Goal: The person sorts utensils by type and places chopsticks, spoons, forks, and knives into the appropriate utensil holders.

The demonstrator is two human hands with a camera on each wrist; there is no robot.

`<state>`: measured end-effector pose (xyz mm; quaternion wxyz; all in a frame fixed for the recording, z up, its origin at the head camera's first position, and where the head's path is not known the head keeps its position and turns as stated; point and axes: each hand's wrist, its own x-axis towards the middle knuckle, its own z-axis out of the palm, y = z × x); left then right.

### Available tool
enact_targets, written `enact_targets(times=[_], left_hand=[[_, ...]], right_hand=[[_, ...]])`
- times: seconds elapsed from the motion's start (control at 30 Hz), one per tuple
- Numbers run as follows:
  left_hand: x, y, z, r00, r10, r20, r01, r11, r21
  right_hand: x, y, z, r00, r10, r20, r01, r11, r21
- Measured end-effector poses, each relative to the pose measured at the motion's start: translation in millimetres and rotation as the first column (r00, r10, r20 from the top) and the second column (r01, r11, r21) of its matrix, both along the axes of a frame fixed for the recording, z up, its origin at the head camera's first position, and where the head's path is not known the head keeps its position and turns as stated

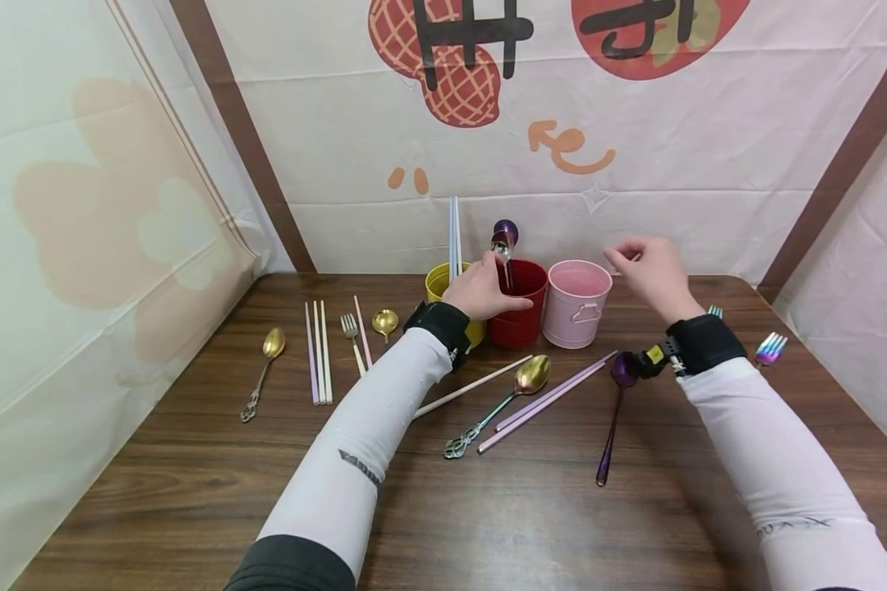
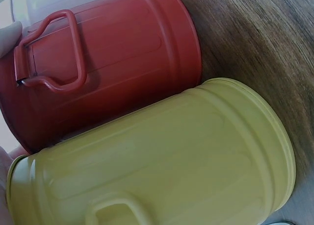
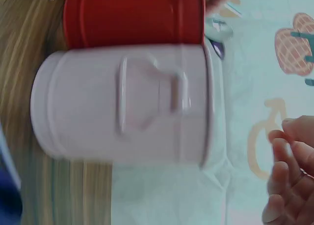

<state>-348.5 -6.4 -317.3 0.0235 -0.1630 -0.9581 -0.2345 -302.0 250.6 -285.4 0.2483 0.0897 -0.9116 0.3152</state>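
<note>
A white cloth [image 1: 325, 164] bearing red peanuts [image 1: 464, 98] and an orange arrow [image 1: 571, 141] hangs behind the wood-grain table [image 1: 155, 492].

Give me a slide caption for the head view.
Left hand at the red bucket, right hand raised near the pink bucket, spoons and chopsticks on the table.

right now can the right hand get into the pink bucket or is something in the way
Likely yes: the right hand hovers close to the open top of the pink bucket, and nothing visible blocks it; the left hand is at the red bucket.
</note>
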Motion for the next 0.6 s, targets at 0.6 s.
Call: enact_targets(times=[0.6], left_hand=[[-2.0,-3.2,-0.6,1.0,-0.021,0.005,0.021,1.0,0.017]], right_hand=[[79.3,15.8,-65.9,0.871,0.049,0.489,-0.252,0.899,0.358]])
